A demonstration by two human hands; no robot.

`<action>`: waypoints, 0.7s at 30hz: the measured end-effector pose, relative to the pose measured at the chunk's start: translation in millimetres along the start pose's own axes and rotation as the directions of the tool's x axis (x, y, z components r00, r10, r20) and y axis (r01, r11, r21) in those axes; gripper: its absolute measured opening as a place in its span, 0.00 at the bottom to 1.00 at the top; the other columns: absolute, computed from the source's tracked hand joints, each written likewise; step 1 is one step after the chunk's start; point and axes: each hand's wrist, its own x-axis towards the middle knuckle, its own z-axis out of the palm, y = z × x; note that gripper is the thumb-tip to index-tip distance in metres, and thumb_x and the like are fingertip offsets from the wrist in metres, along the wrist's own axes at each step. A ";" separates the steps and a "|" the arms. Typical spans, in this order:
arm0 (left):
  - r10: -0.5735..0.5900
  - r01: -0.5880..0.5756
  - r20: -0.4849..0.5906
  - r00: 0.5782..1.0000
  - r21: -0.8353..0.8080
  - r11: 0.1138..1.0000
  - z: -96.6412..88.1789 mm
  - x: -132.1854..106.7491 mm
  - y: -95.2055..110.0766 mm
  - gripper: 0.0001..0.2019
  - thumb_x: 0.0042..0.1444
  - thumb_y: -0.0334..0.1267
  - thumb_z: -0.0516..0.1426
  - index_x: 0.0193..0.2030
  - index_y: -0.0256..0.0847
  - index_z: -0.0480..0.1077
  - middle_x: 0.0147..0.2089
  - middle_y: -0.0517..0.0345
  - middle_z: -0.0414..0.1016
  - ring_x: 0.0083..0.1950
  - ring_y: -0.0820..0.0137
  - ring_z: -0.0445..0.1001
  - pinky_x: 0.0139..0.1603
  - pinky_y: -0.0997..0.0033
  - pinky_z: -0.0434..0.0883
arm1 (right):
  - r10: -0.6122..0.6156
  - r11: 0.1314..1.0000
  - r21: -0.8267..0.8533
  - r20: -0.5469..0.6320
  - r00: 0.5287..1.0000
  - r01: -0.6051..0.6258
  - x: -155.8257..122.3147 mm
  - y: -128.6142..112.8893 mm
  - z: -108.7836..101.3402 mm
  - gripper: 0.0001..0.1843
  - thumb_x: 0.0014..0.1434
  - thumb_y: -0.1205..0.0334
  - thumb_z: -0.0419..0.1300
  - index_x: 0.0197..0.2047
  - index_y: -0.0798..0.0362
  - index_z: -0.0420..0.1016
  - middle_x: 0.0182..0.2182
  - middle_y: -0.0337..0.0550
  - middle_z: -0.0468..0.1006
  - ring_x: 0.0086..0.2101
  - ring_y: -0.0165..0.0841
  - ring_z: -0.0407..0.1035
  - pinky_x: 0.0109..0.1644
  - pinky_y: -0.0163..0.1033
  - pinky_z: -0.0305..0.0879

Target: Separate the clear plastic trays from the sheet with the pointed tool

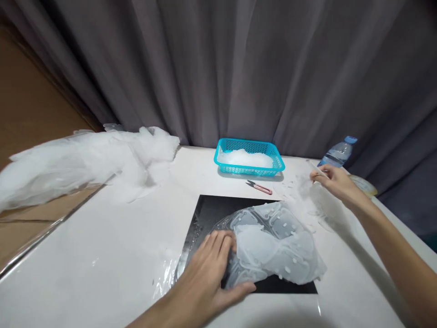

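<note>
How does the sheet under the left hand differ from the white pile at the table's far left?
The sheet lies on the black mat, pinned by the left hand; the pile sits untouched, spilling over the table edge. The sheet is translucent with white dots; the pile is crumpled, plain white. Both look thin and filmy.

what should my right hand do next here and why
Probably bring the right hand, which pinches a thin stick, across to the translucent sheet. It is out near the bottle, clear of the sheet, while the left hand lies flat on the sheet's near edge, pinning it to the black mat.
</note>
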 end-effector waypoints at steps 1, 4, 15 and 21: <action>-0.002 0.002 0.002 1.000 -0.018 1.000 1.7 -0.7 1.6 0.20 0.60 0.53 0.65 0.47 0.42 0.65 0.52 0.47 0.71 0.54 0.51 0.72 0.54 0.50 0.72 | 0.031 0.998 -0.054 0.010 0.999 -0.031 4.6 10.9 -3.3 0.10 0.56 0.54 0.59 0.28 0.50 0.73 0.29 0.48 0.80 0.31 0.40 0.73 0.35 0.42 0.64; -0.004 0.008 0.029 1.000 -0.157 0.988 -0.6 0.2 4.5 0.10 0.69 0.47 0.58 0.46 0.44 0.65 0.54 0.50 0.72 0.56 0.56 0.72 0.58 0.56 0.71 | 0.088 0.979 -0.177 -0.079 0.993 -0.101 5.8 26.8 -10.9 0.11 0.55 0.54 0.62 0.26 0.49 0.73 0.26 0.50 0.77 0.30 0.44 0.72 0.33 0.43 0.59; 0.031 -0.034 -0.015 0.999 -0.463 0.886 -7.6 2.2 5.4 0.11 0.73 0.44 0.52 0.38 0.44 0.62 0.69 0.41 0.68 0.67 0.56 0.70 0.62 0.57 0.73 | -0.292 0.946 0.006 0.453 0.842 0.324 -63.1 -34.9 22.2 0.26 0.70 0.38 0.53 0.43 0.49 0.84 0.39 0.42 0.85 0.37 0.39 0.76 0.39 0.39 0.64; -0.009 -0.117 -0.214 0.977 -0.570 0.813 -21.6 12.4 -18.6 0.13 0.72 0.42 0.55 0.35 0.44 0.60 0.64 0.42 0.74 0.64 0.59 0.74 0.58 0.62 0.74 | -0.495 0.867 0.198 0.258 0.829 0.456 -110.4 -55.0 36.6 0.23 0.68 0.39 0.60 0.54 0.47 0.78 0.50 0.44 0.81 0.50 0.41 0.75 0.55 0.43 0.66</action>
